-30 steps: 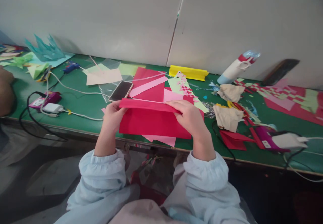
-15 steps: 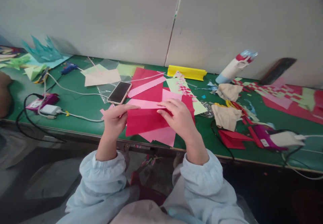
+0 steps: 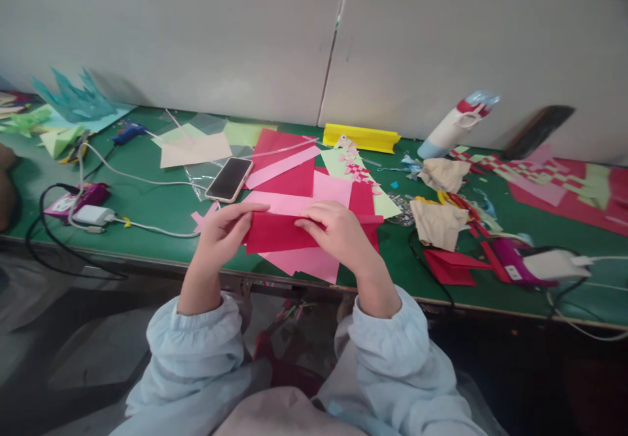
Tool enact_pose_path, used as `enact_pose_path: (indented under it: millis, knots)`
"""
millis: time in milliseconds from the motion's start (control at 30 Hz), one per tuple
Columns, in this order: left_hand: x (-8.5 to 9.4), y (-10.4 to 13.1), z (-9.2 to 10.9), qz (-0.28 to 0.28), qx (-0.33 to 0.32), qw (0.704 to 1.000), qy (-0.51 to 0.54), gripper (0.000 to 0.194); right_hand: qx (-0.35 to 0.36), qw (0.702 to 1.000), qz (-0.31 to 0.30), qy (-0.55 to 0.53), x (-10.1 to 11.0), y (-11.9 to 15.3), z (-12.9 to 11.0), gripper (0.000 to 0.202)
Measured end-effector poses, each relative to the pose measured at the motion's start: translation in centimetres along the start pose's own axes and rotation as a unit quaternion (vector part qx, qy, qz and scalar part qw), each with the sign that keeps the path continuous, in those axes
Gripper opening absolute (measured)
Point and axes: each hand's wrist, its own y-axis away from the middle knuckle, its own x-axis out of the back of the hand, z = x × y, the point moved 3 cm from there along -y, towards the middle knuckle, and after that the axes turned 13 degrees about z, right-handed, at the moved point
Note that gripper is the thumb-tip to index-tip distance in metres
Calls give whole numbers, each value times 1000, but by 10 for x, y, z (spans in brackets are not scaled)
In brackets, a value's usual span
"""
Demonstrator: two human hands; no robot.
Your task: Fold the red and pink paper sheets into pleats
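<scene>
A folded red paper sheet (image 3: pixel 279 233) lies flat near the front edge of the green table (image 3: pixel 161 203). My left hand (image 3: pixel 223 233) pinches its left end with fingers laid along the top fold. My right hand (image 3: pixel 338 233) presses down on its right half. Under it sit pink paper sheets (image 3: pixel 314 262) and more red paper (image 3: pixel 287 177). A smartphone (image 3: pixel 229 179) lies face up just beyond my left hand.
A yellow ruler-like bar (image 3: pixel 360 138) lies at the back. A white and red bottle (image 3: pixel 454 125) lies to the right, beside crumpled beige cloths (image 3: pixel 434 220). Chargers with cables (image 3: pixel 91 215) are at left, a purple device (image 3: pixel 520 262) at right. Woven paper (image 3: pixel 554 181) lies far right.
The red sheet, held up a second ago, has been brought down and folded into a narrower strip on the table. Both hands moved closer together along the fold.
</scene>
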Motion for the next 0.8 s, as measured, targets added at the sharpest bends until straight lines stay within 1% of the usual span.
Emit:
enact_pose_path:
  millis: [67, 100, 167, 267, 367, 500, 667, 800]
  knots:
    - [-1, 0, 2, -8, 19, 999, 32, 32, 0, 1000, -2, 1, -1, 0, -1, 23]
    - [-3, 0, 4, -17, 13, 999, 29, 33, 2, 1000, -3, 0, -2, -1, -2, 23]
    - [-7, 0, 8, -16, -21, 999, -19, 29, 8, 1000, -7, -5, -4, -2, -4, 21]
    - [-9, 0, 11, 26, -56, 995, -79, 14, 13, 1000, -12, -17, -6, -3, -5, 22]
    - [-5, -2, 6, 71, -48, 993, -85, 13, 6, 1000, -8, -18, -4, -3, 2, 23]
    - [7, -5, -2, 145, -7, 986, -78, 16, -15, 1000, 2, -20, 7, -2, 20, 20]
    - [23, -11, -6, 229, 27, 972, -46, 16, -65, 997, -7, -39, 26, 4, 49, 18]
    - [33, -15, -10, 263, 45, 964, -16, 17, -111, 993, 2, -44, 42, 13, 75, 16]
